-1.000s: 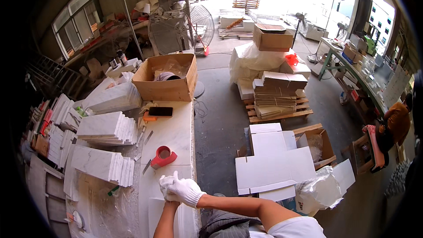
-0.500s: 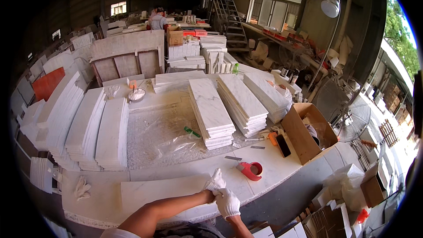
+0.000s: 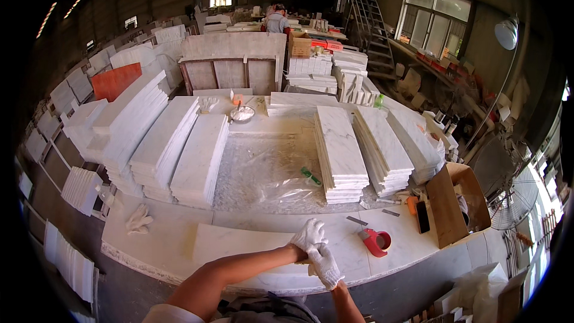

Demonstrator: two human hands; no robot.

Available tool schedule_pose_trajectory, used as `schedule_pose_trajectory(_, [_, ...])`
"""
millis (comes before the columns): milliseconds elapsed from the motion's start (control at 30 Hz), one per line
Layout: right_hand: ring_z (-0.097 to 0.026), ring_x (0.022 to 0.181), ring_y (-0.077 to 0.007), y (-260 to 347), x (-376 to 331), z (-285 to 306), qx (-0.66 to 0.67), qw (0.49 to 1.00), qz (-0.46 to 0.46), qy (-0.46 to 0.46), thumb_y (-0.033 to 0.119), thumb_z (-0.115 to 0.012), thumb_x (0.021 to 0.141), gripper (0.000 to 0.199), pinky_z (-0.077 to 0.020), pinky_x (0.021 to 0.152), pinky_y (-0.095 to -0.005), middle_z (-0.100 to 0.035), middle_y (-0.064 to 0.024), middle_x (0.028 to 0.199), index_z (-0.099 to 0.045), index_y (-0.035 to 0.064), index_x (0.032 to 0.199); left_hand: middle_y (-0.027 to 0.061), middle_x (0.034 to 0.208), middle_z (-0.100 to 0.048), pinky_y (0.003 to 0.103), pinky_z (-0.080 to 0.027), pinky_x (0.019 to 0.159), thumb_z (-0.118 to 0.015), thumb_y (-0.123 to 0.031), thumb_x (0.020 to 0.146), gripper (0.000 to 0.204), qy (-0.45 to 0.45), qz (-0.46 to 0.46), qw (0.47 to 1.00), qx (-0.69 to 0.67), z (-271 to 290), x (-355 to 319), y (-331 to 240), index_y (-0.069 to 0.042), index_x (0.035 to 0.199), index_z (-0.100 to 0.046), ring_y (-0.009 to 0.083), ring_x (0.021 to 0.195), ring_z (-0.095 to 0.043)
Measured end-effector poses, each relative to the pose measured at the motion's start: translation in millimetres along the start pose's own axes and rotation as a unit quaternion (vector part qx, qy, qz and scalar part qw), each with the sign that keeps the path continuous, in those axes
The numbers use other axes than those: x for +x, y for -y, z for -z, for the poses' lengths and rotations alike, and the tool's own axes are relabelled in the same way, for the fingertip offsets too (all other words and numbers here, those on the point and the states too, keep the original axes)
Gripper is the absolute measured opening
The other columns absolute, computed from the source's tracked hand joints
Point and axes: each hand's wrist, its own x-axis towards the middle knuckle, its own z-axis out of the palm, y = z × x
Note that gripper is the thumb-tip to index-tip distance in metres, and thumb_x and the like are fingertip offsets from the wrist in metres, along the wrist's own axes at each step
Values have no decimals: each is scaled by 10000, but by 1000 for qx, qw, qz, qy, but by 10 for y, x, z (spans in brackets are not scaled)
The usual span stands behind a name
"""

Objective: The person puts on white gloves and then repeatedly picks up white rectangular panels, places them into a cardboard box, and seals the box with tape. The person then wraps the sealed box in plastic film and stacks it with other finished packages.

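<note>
Both my hands wear white knitted work gloves and meet above the front of the work table. My left hand (image 3: 309, 234) has its fingers curled in, and nothing shows in them. Just below it, my right hand (image 3: 326, 268) grips the cuff of the left glove at the wrist; its fingertips are partly hidden. Under my left forearm lies a long white marble slab (image 3: 239, 240) with grey veins. To the right of my hands sits a red tape dispenser (image 3: 375, 243). A spare pair of white gloves (image 3: 139, 219) rests at the table's left.
Stacks of marble slabs stand on the left (image 3: 200, 155) and right (image 3: 342, 152) of the table. Between them lie clear plastic film and a green-handled tool (image 3: 310, 175). A phone (image 3: 423, 217) and cardboard box (image 3: 439, 209) are on the right. Another person (image 3: 277, 23) stands far back.
The view has swung left, so the table sits further right in the picture. My hands are still together; my left fingers, pointing up before, are now more bent.
</note>
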Motion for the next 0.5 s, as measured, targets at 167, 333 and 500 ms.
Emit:
schedule_pose_trajectory(167, [-612, 636, -191, -152, 128, -16, -207, 974, 91, -33, 223, -749, 848, 291, -496, 572, -348, -617, -82, 763, -562, 48, 985, 120, 945, -648, 491, -380, 1003, -573, -443, 735, 331, 77, 18, 996, 49, 81, -93, 34, -151, 843, -686, 343, 1114, -527])
schedule_pose_trajectory(333, [-662, 784, -353, 11, 265, -140, -377, 888, 234, -122, 178, -687, 827, 196, -527, 691, -443, -674, -137, 852, -634, 117, 1006, 96, 1293, -557, 441, -304, 1135, -527, -349, 868, 541, -43, 324, 748, -577, -178, -351, -114, -99, 1346, -489, 229, 1251, -470])
schedule_pose_trajectory(500, [-670, 723, -369, 182, 292, -343, -479, 798, 365, -3, 115, -632, 817, 153, -539, 612, -453, -680, -169, 876, -665, 110, 966, 76, 1424, -498, 424, -254, 1183, -530, -352, 916, 535, -121, 263, 687, -667, -380, -435, -15, -104, 1385, -461, 210, 1372, -400])
